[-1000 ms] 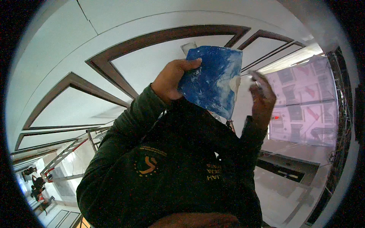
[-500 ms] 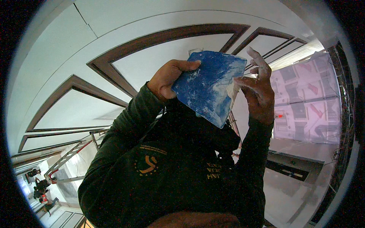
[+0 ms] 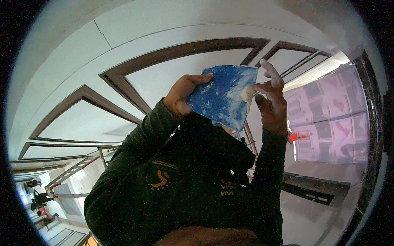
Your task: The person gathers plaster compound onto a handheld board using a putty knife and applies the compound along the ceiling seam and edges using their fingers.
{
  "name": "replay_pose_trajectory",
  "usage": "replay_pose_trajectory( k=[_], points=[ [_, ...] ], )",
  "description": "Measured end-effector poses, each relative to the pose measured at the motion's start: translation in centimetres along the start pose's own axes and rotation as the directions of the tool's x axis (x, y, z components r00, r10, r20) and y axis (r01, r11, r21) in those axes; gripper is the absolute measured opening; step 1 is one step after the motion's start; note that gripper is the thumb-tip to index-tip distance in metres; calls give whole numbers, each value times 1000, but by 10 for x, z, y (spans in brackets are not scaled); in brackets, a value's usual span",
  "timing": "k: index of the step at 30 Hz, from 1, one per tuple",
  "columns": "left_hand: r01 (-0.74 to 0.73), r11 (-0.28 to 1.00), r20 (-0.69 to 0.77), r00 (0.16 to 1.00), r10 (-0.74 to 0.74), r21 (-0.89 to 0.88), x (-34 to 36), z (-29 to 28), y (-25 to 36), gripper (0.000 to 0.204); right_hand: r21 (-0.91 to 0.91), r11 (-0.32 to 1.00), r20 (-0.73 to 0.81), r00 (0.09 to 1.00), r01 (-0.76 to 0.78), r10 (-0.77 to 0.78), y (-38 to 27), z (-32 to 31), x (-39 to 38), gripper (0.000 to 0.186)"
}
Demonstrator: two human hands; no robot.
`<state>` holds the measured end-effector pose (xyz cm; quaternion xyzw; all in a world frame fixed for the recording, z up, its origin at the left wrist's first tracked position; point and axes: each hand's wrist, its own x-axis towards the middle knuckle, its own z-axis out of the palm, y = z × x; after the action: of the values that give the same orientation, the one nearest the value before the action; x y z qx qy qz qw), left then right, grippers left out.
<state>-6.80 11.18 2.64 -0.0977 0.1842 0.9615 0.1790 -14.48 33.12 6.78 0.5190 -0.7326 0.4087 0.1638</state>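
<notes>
A blue flat sheet [image 3: 217, 92], probably a plastic putty board, is held up in front of my chest. White, paste-like smears cover it, thickest on the right side. My left hand [image 3: 184, 92] grips its left edge, thumb on the face and the other fingers behind. At the right edge, my right hand [image 3: 273, 94] pinches a cream-white piece or lump [image 3: 247, 94] between thumb and forefinger; whether it is paste or a tool cannot be made out. White residue coats the raised fingers of that hand.
Overhead is a white panelled surface [image 3: 164, 78] with brown trim. Pinkish sheeting [image 3: 328, 123] covers the right side, with an orange-red object [image 3: 296, 137] beside it. A ladder [image 3: 76, 172] stands at left; several people [image 3: 39, 199] are farther off, lower left.
The board and both hands sit slightly lower in view, and the right hand has shifted a little left. More of the orange-red object shows. Both hands keep their hold.
</notes>
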Motion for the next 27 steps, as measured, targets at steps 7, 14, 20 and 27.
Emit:
replay_pose_trajectory(
  k=[7, 14, 20, 27],
  points=[
    [-70, 998, 3, 998, 70, 4, 11, -8, 6, 27, 31, 998, -52, 997, -48, 49, 9, 5, 5, 12],
    [-180, 980, 110, 979, 171, 84, 17, -16, 20, 27, 461, 877, -163, 959, -135, 233, 10, 2, 2, 22],
    [-243, 970, -6, 970, 243, 23, 22, -37, -2, 30, 744, 655, -381, 890, 132, 252, -16, -39, 20, 43],
    [-304, 946, -13, 952, 307, 116, -2, -18, -4, 37, 831, 512, -337, 928, 216, 155, -74, -113, 113, 49]
  ],
)
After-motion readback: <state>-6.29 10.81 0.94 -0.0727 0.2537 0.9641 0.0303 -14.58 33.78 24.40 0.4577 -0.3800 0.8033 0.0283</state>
